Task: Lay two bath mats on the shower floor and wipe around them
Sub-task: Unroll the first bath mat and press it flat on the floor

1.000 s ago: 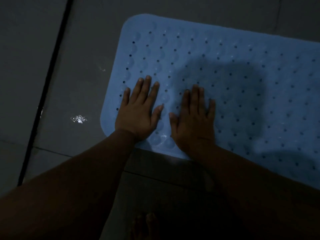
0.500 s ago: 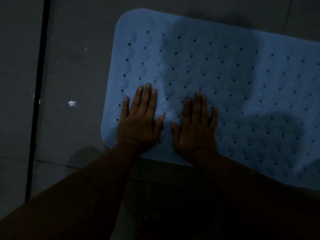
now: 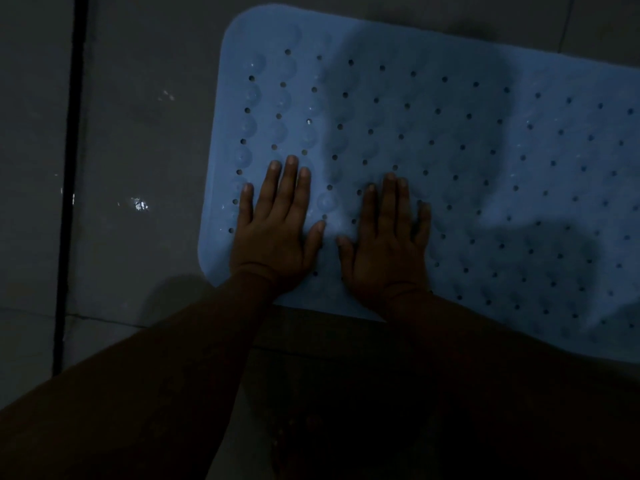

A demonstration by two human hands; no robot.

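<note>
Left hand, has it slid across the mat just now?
No. The left hand stays flat by the same edge holes of the mat; only the camera shifted.

Dim home bathroom, shower area: large grey floor tiles [image 3: 145, 98] with wet glints, a dark straight channel [image 3: 71, 188] running across them, and a pale blue perforated rubber bath mat [image 3: 450, 150] laid flat
</note>
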